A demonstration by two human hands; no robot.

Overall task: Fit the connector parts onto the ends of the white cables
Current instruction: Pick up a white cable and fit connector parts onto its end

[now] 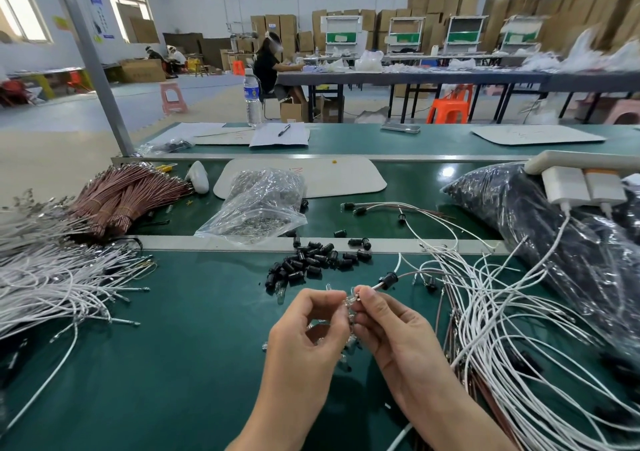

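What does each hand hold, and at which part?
The right hand pinches a cable at its end, beside the black cap. The left hand pinches a small clear part; where is hidden.

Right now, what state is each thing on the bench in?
left hand, pinching a clear part
right hand, pinching the held cable near its end
black connector, threaded on that cable
loose black connectors, heaped, unfitted
water bottle, upright, capped
chargers, plugged into the power strip
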